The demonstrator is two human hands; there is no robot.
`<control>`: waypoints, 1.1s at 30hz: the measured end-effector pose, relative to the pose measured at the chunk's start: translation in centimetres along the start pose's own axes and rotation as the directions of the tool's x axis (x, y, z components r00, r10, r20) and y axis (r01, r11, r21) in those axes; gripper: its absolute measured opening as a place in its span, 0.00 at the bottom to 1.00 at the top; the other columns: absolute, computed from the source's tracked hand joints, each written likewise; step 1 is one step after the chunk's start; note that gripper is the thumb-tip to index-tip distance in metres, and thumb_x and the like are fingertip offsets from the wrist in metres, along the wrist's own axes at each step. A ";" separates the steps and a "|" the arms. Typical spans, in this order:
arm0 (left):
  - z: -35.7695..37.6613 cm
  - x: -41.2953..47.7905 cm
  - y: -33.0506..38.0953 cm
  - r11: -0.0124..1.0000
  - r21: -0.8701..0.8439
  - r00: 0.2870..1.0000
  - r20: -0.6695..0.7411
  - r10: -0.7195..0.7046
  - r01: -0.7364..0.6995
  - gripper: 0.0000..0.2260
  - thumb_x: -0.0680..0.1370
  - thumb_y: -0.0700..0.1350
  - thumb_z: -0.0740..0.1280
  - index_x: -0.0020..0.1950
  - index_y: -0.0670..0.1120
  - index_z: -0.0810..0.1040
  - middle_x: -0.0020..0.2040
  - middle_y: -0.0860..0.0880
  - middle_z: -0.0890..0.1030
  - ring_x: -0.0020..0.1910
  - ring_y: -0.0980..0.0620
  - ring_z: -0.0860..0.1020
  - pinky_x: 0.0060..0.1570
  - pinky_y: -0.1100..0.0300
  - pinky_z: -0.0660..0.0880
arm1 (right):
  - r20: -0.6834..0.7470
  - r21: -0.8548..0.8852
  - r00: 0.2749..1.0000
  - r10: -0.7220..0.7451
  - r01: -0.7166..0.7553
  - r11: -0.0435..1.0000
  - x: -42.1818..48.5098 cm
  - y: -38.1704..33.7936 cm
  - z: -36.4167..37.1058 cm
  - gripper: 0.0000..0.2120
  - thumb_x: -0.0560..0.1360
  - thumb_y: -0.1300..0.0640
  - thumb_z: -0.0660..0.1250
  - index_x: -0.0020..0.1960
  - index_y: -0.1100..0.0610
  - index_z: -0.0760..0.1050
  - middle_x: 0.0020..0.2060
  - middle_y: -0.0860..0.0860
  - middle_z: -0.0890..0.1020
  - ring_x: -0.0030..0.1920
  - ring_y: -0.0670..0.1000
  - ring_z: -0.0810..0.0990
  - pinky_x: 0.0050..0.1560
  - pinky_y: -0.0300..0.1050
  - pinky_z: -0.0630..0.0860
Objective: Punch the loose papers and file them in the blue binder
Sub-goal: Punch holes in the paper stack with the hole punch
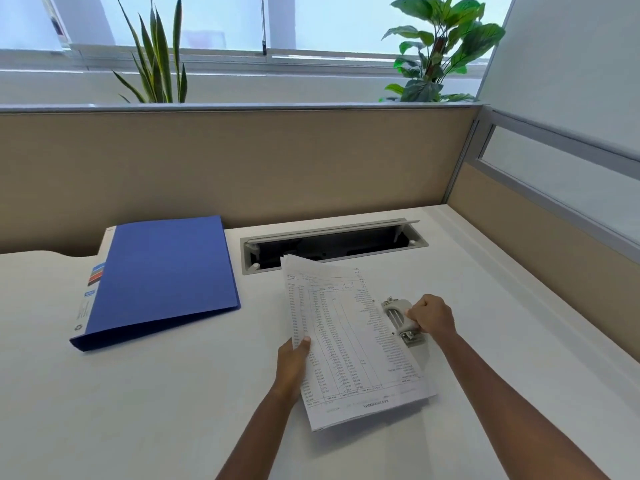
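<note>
Papers [349, 341] are pinched at the left edge by the left hand [292, 362]. The right hand [433, 315] is closed on the hole punch [401, 320]; the blue binder [156, 278] lies shut, well apart.

Worktop [450, 427]: your widest free room is the near left, in front of the closed blue binder [162, 275], and the near right beside your right forearm. Obstacles: the binder lies flat at far left; the cable tray [332, 244] gapes open behind the papers [349, 341], its lid raised; the hole punch [401, 322] sits at the papers' right edge. Partition panels [242, 161] wall off the rear and right. A clear lane runs between binder and papers.
</note>
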State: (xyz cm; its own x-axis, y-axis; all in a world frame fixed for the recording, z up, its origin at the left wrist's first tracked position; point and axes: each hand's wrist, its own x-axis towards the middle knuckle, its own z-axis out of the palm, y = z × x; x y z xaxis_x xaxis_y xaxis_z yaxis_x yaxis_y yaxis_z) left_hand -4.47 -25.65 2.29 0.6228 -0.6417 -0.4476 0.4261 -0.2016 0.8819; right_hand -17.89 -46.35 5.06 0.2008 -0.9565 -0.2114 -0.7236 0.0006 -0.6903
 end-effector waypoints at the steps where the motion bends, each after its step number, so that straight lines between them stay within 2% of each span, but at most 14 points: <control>1: -0.6 -0.2 0.2 1.000 0.001 1.000 -0.012 0.012 -0.012 0.13 0.81 0.42 0.57 0.64 0.40 0.72 0.57 0.39 0.79 0.50 0.38 0.80 0.43 0.50 0.78 | -0.011 -0.018 1.000 0.000 -0.001 1.000 -0.1 0.1 0.1 0.12 0.71 0.65 0.66 0.32 0.59 0.66 0.40 0.58 0.77 0.42 0.56 0.75 0.43 0.45 0.71; 3: -2.1 -0.6 0.6 0.999 -0.005 0.999 -0.039 0.035 -0.035 0.12 0.81 0.42 0.58 0.63 0.42 0.72 0.54 0.41 0.80 0.47 0.40 0.80 0.40 0.53 0.79 | -0.018 -0.025 1.000 0.016 -0.017 1.000 -0.2 0.1 0.3 0.07 0.72 0.64 0.64 0.37 0.60 0.68 0.42 0.58 0.77 0.43 0.56 0.73 0.43 0.43 0.66; 8: -6.2 -2.8 0.8 0.995 -0.047 0.994 -0.072 0.086 -0.090 0.07 0.80 0.43 0.59 0.55 0.47 0.74 0.46 0.45 0.83 0.42 0.45 0.83 0.33 0.56 0.80 | -0.042 -0.041 0.998 -0.044 0.042 0.998 -1.1 0.3 0.5 0.01 0.73 0.65 0.63 0.43 0.61 0.71 0.51 0.63 0.80 0.50 0.60 0.77 0.44 0.44 0.67; 13: -9.2 -5.5 0.6 0.988 -0.056 0.985 -0.105 0.139 -0.146 0.06 0.79 0.45 0.60 0.52 0.49 0.76 0.45 0.44 0.84 0.39 0.43 0.84 0.33 0.53 0.81 | -0.149 -0.016 0.934 -0.326 0.328 0.945 -4.5 -1.1 1.4 0.10 0.74 0.59 0.66 0.53 0.63 0.77 0.52 0.61 0.79 0.55 0.61 0.75 0.51 0.49 0.72; 14: -9.5 -6.0 0.4 0.986 -0.058 0.982 -0.116 0.150 -0.158 0.06 0.79 0.45 0.60 0.52 0.49 0.76 0.45 0.43 0.84 0.39 0.42 0.84 0.33 0.53 0.81 | -0.082 0.045 0.940 -0.332 0.337 0.941 -5.7 -2.1 1.7 0.12 0.75 0.55 0.67 0.53 0.62 0.79 0.51 0.59 0.81 0.53 0.58 0.77 0.51 0.47 0.73; 16: -10.0 -7.0 0.1 0.983 -0.060 0.977 -0.132 0.166 -0.175 0.07 0.79 0.46 0.60 0.52 0.48 0.77 0.44 0.44 0.85 0.39 0.41 0.84 0.34 0.52 0.81 | 0.176 0.194 0.948 -0.263 0.229 0.954 -8.1 -4.2 2.3 0.14 0.76 0.49 0.65 0.51 0.60 0.80 0.47 0.53 0.82 0.49 0.52 0.79 0.48 0.43 0.73; 18: -10.3 -7.9 -0.2 0.980 -0.061 0.974 -0.142 0.177 -0.187 0.07 0.78 0.47 0.60 0.51 0.49 0.77 0.40 0.46 0.86 0.37 0.42 0.85 0.32 0.54 0.81 | 0.404 0.297 0.889 -0.217 0.097 0.950 -10.2 -5.6 3.0 0.12 0.76 0.49 0.64 0.49 0.58 0.79 0.43 0.50 0.82 0.46 0.50 0.79 0.50 0.46 0.74; 19: -10.4 -8.3 -0.3 0.979 -0.068 0.973 -0.144 0.180 -0.191 0.07 0.78 0.47 0.60 0.51 0.49 0.77 0.39 0.48 0.87 0.36 0.44 0.85 0.31 0.55 0.81 | 0.455 0.323 0.861 -0.227 0.078 0.943 -11.0 -6.0 3.3 0.11 0.76 0.51 0.65 0.48 0.58 0.79 0.42 0.50 0.82 0.44 0.49 0.79 0.50 0.46 0.75; 23: -10.9 -9.6 -1.2 0.978 -0.113 0.977 -0.140 0.161 -0.178 0.07 0.78 0.47 0.61 0.51 0.50 0.77 0.39 0.51 0.87 0.36 0.48 0.85 0.30 0.60 0.80 | 0.380 0.380 0.871 -0.312 0.160 0.911 -13.1 -7.0 4.1 0.09 0.76 0.61 0.66 0.49 0.66 0.80 0.43 0.57 0.84 0.40 0.52 0.82 0.42 0.43 0.79; 26: -11.8 -10.0 -1.3 0.979 -0.138 0.983 -0.129 0.133 -0.150 0.09 0.77 0.45 0.64 0.56 0.50 0.76 0.44 0.55 0.86 0.43 0.51 0.84 0.34 0.60 0.80 | 0.315 0.307 0.874 -0.371 0.276 0.911 -14.1 -8.2 3.5 0.06 0.75 0.61 0.66 0.46 0.63 0.81 0.43 0.58 0.85 0.44 0.57 0.83 0.49 0.53 0.80; 28: -12.4 -10.2 -0.7 0.980 -0.131 0.980 -0.153 0.128 -0.149 0.16 0.77 0.43 0.65 0.64 0.48 0.70 0.53 0.51 0.82 0.49 0.50 0.81 0.38 0.60 0.80 | 0.267 0.232 0.866 -0.423 0.369 0.900 -14.5 -9.3 2.7 0.06 0.75 0.60 0.66 0.45 0.61 0.81 0.42 0.57 0.85 0.43 0.57 0.84 0.49 0.53 0.79; 30: -13.2 -10.6 0.5 0.983 -0.043 0.945 -0.287 0.157 -0.176 0.26 0.76 0.40 0.66 0.72 0.46 0.61 0.64 0.42 0.75 0.56 0.45 0.76 0.51 0.52 0.77 | 0.232 0.138 0.843 -0.486 0.466 0.874 -15.1 -10.5 1.7 0.06 0.74 0.60 0.66 0.44 0.60 0.82 0.40 0.55 0.84 0.41 0.54 0.83 0.45 0.49 0.79; 31: -13.5 -10.9 1.2 0.977 0.064 0.896 -0.391 0.210 -0.201 0.30 0.76 0.39 0.67 0.74 0.45 0.56 0.68 0.40 0.70 0.60 0.43 0.73 0.57 0.48 0.72 | 0.225 0.079 0.826 -0.517 0.513 0.855 -15.4 -11.2 1.2 0.06 0.74 0.60 0.66 0.44 0.60 0.82 0.39 0.54 0.84 0.41 0.53 0.82 0.42 0.46 0.77; 33: -14.0 -11.7 3.2 0.887 0.382 0.729 -0.525 0.440 -0.260 0.35 0.74 0.38 0.68 0.76 0.42 0.52 0.72 0.38 0.63 0.70 0.41 0.65 0.65 0.44 0.65 | 0.227 -0.094 0.776 -0.589 0.619 0.779 -16.0 -12.5 0.4 0.06 0.73 0.61 0.66 0.45 0.60 0.82 0.40 0.54 0.83 0.43 0.53 0.80 0.40 0.41 0.71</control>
State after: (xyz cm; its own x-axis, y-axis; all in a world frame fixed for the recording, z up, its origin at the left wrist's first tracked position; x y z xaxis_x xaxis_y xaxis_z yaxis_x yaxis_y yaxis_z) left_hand -1.25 -8.39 8.27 0.9856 -0.1683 -0.0163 -0.0346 -0.2951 0.9548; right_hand -11.76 -30.98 16.80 0.7316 -0.6763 0.0858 -0.5018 -0.6194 -0.6038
